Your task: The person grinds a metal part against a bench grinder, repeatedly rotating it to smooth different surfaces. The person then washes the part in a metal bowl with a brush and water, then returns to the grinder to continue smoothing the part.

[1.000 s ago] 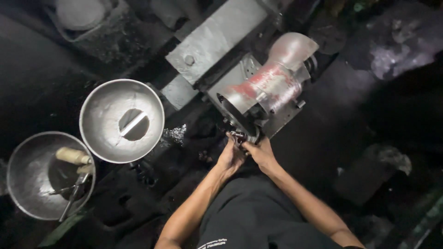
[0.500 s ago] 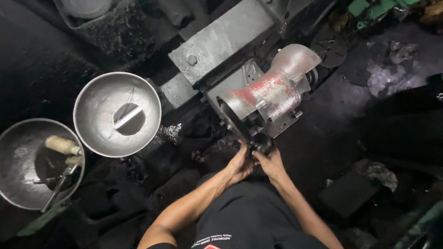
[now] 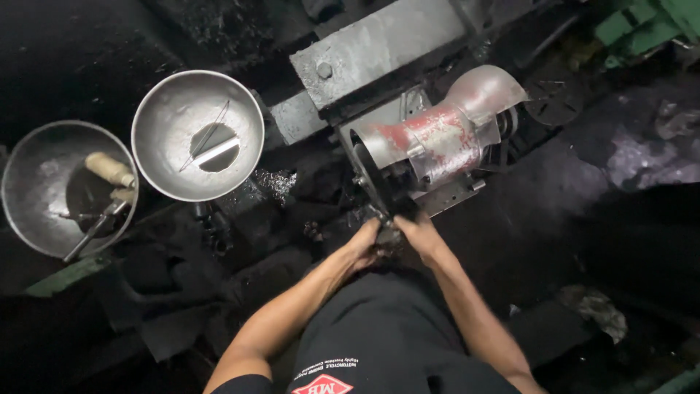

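Holding a small dark part (image 3: 389, 235) with both my hands, I press it up close to the dark wheel (image 3: 370, 182) of the grinding machine (image 3: 437, 146). My left hand (image 3: 362, 246) is curled around the left side of the part. My right hand (image 3: 419, 237) is curled around the right side. Both hands are closed on it, and my fingers almost meet in the middle. The part is too small and dark for me to tell what it is. I cannot tell if it is touching the wheel or just very near it.

The machine has a curved metal cover with worn red paint on it. It sits just in front of me, on a dirty black desk (image 3: 539, 197). A thick grey metal block (image 3: 379, 44) with one bolt in it lies behind the machine.

Off to my left there are two round metal bowls. The nearer bowl (image 3: 197, 135) has a dark puddle in the middle, with a flat shiny strip and a thin wire lying across it. The farther bowl (image 3: 69, 190) is at the left edge. It has a dark puddle too, with a tool with a pale wooden handle (image 3: 109, 169) and some other thin metal tools lying in it. The two bowls sit side by side, well apart from my hands.

I have on a black shirt (image 3: 386, 343), and my arms are bare.
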